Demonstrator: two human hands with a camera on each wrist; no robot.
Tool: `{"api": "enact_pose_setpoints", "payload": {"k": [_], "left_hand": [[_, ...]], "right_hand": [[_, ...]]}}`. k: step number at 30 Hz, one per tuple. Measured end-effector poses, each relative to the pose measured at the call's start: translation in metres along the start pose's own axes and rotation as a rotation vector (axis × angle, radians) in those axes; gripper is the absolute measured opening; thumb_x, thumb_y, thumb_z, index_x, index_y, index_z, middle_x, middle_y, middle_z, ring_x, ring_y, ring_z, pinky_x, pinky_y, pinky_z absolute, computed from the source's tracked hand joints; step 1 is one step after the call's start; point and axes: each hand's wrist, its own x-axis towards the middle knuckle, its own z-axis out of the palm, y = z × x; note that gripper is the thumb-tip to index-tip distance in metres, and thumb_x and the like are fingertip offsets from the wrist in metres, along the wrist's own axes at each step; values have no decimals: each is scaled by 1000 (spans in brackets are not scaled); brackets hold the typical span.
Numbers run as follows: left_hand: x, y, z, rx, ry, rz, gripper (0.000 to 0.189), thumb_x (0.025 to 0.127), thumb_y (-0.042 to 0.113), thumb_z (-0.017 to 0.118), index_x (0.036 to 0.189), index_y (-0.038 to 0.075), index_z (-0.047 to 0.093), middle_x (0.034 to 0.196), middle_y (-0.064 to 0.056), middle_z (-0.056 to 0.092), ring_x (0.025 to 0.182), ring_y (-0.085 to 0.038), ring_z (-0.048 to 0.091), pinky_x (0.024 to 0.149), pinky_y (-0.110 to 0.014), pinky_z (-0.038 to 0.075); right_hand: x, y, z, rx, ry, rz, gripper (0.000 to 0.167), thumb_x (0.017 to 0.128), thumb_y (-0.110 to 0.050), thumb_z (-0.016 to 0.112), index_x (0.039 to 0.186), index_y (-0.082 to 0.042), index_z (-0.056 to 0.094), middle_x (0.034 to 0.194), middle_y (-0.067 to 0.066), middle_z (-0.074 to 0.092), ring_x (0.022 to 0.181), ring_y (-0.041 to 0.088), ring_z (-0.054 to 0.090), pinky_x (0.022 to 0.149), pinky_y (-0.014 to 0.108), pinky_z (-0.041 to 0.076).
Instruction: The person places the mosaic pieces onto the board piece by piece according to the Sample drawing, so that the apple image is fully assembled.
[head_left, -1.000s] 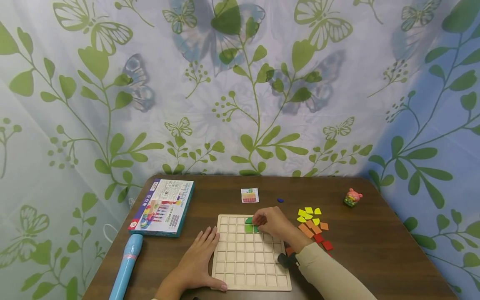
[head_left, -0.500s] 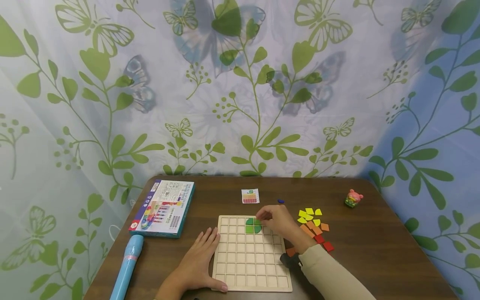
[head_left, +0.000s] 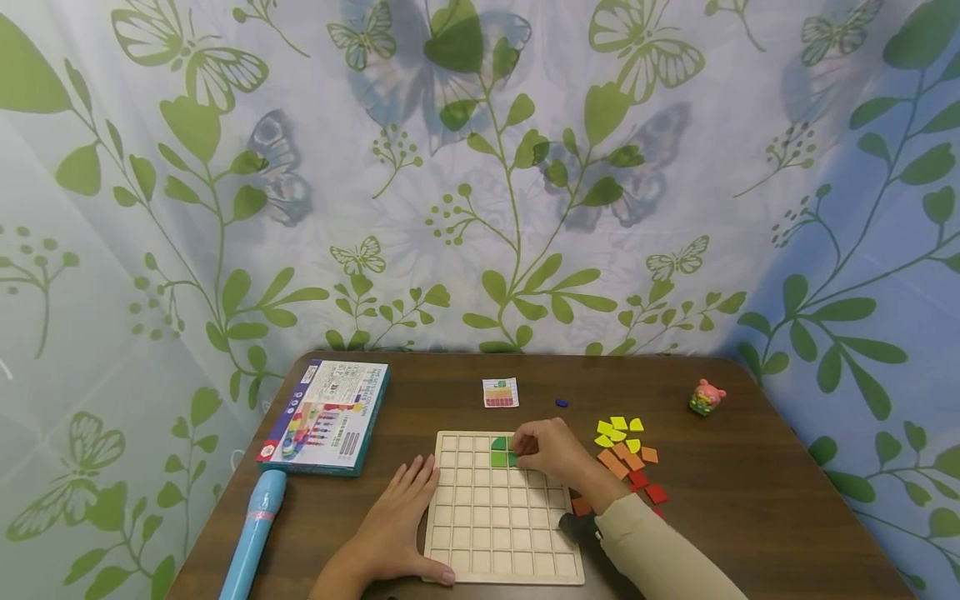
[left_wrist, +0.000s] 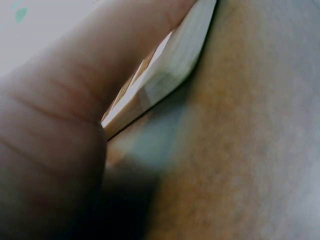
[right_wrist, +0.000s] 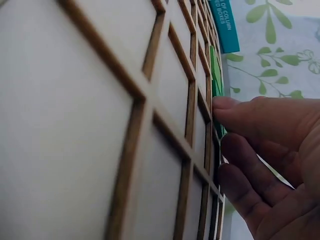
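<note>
A pale wooden grid board (head_left: 482, 534) lies on the brown table. Dark and light green tiles (head_left: 499, 458) sit in cells near its top edge. My left hand (head_left: 397, 525) rests along the board's left side with fingers spread, its thumb by the bottom left corner. Over the top right cells, my right hand (head_left: 557, 450) has its thumb and fingertips at a green tile (right_wrist: 216, 75), pinching it; the hand mostly covers that tile in the head view. The left wrist view shows the thumb against the board's edge (left_wrist: 170, 75).
Yellow tiles (head_left: 617, 434), orange tiles (head_left: 612, 463) and red tiles (head_left: 656, 493) lie right of the board. Behind it are a small pattern card (head_left: 500, 392) and a blue piece (head_left: 562, 402). A box (head_left: 330, 417), a blue microphone (head_left: 255, 525) and a pink figurine (head_left: 707, 397) stand around.
My right hand drew slightly back, showing a light green tile at its fingertips, then moved down over the top right green cells. The left hand stays against the board.
</note>
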Motion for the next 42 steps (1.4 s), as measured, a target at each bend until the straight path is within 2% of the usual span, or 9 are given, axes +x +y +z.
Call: {"api": "enact_pose_setpoints", "payload": {"k": [5,11,15,18,22,32,42], "left_hand": [[0,-1,1,0,-7,-4,148,63,97,67,164,-3,27,172,-20,16,158,-39,12,126,-55,11],[-1,-1,1,-1,-4,-2,148,63,97,67,164,-3,27,172,-20,16,158,-39,11,126,-56,11],[0,-1,0,-13,-14,-7,147,63,96,68,165,-3,27,172,-20,15,158,-38,11,126,-56,10],[0,-1,0,-9,-17,-8,147,63,97,68,165,-2,27,173,-19,15,158,-38,11,126,-55,9],[0,-1,1,2,-14,-5,147,63,97,67,165,-2,27,172,-19,16,158,-38,11,126,-55,9],[-1,-3,4,3,0,1,147,63,98,66,165,-2,27,172,-20,15,158,-38,11,126,-55,9],[0,-2,2,7,-11,-11,148,62,98,66,165,-2,27,173,-19,15,158,-37,10,126,-54,9]], "right_hand": [[2,-1,-8,0,33,26,18,87,-4,88,101,-9,77,89,-7,71,79,10,67,71,29,59],[8,11,-27,-57,190,105,9,93,-9,82,100,-11,78,87,-9,70,76,12,65,67,33,58],[12,23,-40,-140,259,186,13,92,-10,84,103,-11,77,95,-5,70,86,18,65,77,39,58],[14,32,-45,-182,264,240,16,92,-11,85,105,-11,77,106,2,68,98,26,65,86,45,57],[17,41,-49,-225,244,270,18,92,-8,84,107,-9,76,113,10,65,106,33,63,91,50,55],[21,57,-49,-332,216,238,17,92,3,80,107,-6,79,114,13,67,104,34,65,91,50,57],[25,69,-53,-343,236,239,20,92,8,77,99,-10,80,106,8,68,101,32,67,88,47,58]]}}
